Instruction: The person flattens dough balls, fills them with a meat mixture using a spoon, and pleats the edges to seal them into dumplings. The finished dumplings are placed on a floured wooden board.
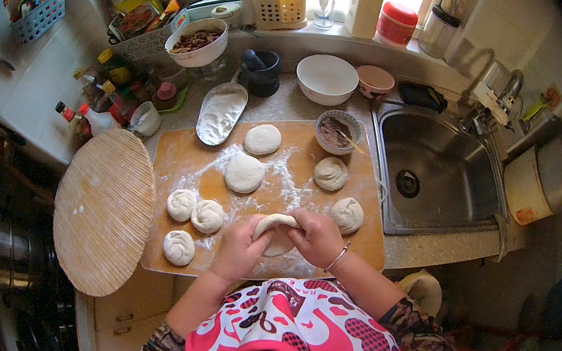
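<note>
Between both hands a piece of dough (279, 243) is held up by its edge over the near side of the floured wooden board (211, 184). My left hand (243, 249) grips its left rim; my right hand (319, 238), with a bracelet at the wrist, pinches the right rim. Two flattened dough rounds (244, 174) lie farther back. Swirl-topped dough buns (208, 216) rest at the left, and two more buns (347, 216) sit at the right. A patterned bowl (323, 141) of brown filling with a thin stick stands on the board's far right corner.
A metal scoop of flour (221, 113) lies at the board's back edge. Left of the board is a round ridged wooden tray (104, 212). The steel sink (437, 169) borders the right side. A mortar (261, 73) and a white bowl (326, 79) stand behind.
</note>
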`<state>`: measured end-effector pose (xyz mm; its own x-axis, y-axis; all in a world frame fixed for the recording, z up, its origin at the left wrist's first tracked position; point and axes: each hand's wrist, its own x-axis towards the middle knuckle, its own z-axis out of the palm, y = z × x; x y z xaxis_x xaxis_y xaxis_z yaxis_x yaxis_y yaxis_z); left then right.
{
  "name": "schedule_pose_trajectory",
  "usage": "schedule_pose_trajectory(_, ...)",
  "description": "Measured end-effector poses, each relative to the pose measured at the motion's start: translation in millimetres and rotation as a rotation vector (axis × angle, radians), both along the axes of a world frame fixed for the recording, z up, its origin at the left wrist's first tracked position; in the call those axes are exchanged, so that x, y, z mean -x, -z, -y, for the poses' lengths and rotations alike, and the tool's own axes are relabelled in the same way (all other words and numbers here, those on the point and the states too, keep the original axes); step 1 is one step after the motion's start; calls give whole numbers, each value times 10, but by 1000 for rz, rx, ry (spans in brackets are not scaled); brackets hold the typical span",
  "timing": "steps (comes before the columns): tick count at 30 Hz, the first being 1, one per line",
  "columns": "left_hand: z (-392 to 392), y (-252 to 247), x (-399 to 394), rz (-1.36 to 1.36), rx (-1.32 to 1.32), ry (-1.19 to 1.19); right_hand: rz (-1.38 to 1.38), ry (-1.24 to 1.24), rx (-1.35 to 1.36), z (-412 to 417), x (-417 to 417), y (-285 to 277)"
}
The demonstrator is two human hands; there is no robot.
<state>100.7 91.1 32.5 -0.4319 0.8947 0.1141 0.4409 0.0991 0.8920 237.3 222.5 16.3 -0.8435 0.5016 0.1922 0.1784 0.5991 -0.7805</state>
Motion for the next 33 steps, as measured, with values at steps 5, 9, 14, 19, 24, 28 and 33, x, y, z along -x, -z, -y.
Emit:
schedule_pose_trajectory(5,-53,52,-27,161,-80,-59,10,-28,130,-27,-3,16)
schedule_pose_trajectory(9,-24,72,23,99,-17,3,-4,0,119,-42,-20,43)
schedule_pose_trajectory(14,-97,135,-38,404,-29,-48,82,-54,236,-125,-33,92)
schedule_pose_trajectory(19,-149,40,-62,401,34,-25,34,-17,352,-127,-54,27)
schedule_pose_trajectory(24,-234,137,-97,392,40,-19,-5,-14,422,-222,-99,96)
schedule_pose_trajectory(28,-408,76,-229,550,-24,-113,75,0,779,-345,-164,9)
schedule_pose_trajectory(33,-557,39,-286,406,111,-145,-45,-27,420,-582,-226,94)
